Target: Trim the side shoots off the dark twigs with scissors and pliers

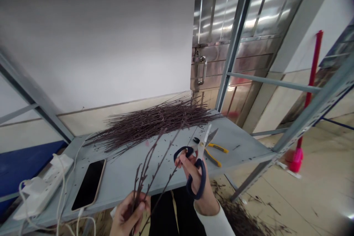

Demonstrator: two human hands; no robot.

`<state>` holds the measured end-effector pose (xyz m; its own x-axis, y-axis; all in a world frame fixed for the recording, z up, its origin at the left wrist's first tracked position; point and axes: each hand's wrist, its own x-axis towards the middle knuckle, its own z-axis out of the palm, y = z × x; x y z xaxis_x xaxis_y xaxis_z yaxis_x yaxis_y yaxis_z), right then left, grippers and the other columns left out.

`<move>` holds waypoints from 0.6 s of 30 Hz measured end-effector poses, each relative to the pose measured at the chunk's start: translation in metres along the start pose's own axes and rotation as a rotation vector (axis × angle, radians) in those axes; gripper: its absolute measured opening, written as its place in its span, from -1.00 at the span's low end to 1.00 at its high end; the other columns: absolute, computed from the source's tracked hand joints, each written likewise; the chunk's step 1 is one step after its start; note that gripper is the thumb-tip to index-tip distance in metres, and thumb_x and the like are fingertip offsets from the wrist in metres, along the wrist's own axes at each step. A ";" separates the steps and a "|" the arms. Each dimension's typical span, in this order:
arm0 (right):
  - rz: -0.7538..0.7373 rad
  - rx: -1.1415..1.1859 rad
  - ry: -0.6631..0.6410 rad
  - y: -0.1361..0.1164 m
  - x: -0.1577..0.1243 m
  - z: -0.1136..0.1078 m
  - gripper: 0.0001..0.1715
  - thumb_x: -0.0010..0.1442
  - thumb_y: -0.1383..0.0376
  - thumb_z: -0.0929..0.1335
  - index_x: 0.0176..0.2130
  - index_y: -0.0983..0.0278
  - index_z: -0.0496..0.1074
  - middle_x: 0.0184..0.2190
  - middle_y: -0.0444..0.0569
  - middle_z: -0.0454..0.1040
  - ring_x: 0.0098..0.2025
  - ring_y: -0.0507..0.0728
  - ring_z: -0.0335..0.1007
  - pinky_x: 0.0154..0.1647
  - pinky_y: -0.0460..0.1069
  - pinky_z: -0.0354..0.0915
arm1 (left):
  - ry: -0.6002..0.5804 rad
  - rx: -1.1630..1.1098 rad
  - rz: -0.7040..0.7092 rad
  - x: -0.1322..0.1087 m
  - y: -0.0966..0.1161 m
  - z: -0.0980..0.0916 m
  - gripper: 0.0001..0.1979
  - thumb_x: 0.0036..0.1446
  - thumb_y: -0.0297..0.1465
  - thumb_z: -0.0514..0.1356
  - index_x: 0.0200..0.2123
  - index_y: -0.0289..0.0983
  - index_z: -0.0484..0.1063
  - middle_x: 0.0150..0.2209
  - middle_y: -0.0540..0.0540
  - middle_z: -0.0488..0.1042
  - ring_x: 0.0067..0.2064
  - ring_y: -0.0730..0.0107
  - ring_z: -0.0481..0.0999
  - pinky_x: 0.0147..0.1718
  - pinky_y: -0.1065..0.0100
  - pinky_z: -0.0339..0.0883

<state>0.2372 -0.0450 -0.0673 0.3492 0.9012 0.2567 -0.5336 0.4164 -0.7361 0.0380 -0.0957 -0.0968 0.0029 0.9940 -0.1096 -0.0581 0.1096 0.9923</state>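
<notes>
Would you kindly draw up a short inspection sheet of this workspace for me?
Surface: grey metal shelf, strewn with twig bits.
Job's things: pile of dark twigs on the shelf; bundle of twigs; navy-handled scissors, blades apart.
Clutter: yellow-handled pliers and a smartphone on the shelf; cuttings on the floor.
Hands: left hand grips the bundle; right hand holds the scissors.
Cables: white power strip with white cables running over the shelf edge.
Surroundings: stainless steel door, white wall, red pole.
</notes>
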 end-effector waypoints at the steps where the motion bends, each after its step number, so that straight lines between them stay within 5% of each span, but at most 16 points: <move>1: 0.012 0.020 -0.008 0.001 0.002 -0.003 -0.64 0.02 0.21 0.46 -0.33 0.19 0.20 -0.52 -0.25 0.35 -0.51 0.03 0.37 -0.49 -0.04 0.30 | 0.011 -0.018 0.013 -0.001 0.002 0.000 -0.59 -0.16 -0.08 0.37 -0.41 -0.33 0.53 -0.57 -0.05 0.48 -0.70 0.62 0.18 -0.73 0.51 0.07; 5: 0.034 0.058 0.025 0.000 0.003 -0.005 -0.65 0.03 0.25 0.46 -0.34 0.18 0.20 -0.57 -0.27 0.33 -0.53 0.01 0.32 -0.44 -0.02 0.29 | 0.028 -0.015 0.069 0.006 0.012 0.004 -0.63 -0.14 -0.08 0.35 -0.44 -0.30 0.55 -0.54 -0.08 0.52 -0.57 0.41 0.40 -0.51 0.41 0.34; 9: 0.075 0.059 0.027 -0.002 0.001 -0.002 -0.70 0.03 0.27 0.46 -0.41 0.21 0.23 -0.56 -0.24 0.34 -0.49 0.01 0.32 -0.37 -0.01 0.31 | -0.026 0.109 0.098 0.028 0.020 0.013 -0.58 -0.16 -0.03 0.34 -0.43 -0.30 0.58 -0.45 -0.13 0.57 -0.35 0.24 0.51 -0.29 0.35 0.39; 18: 0.130 0.006 0.077 -0.011 -0.001 -0.013 -0.73 -0.03 0.22 0.49 -0.41 0.22 0.34 -0.50 -0.17 0.36 -0.44 0.05 0.34 -0.28 0.02 0.34 | -0.329 0.083 0.129 0.041 0.023 0.033 -0.58 -0.01 -0.02 0.25 -0.40 -0.31 0.49 -0.57 0.01 0.38 -0.51 0.44 0.34 -0.46 0.41 0.23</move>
<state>0.2532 -0.0522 -0.0675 0.3349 0.9357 0.1106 -0.5824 0.2979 -0.7564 0.0695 -0.0522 -0.0766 0.3227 0.9461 0.0276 0.0024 -0.0300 0.9995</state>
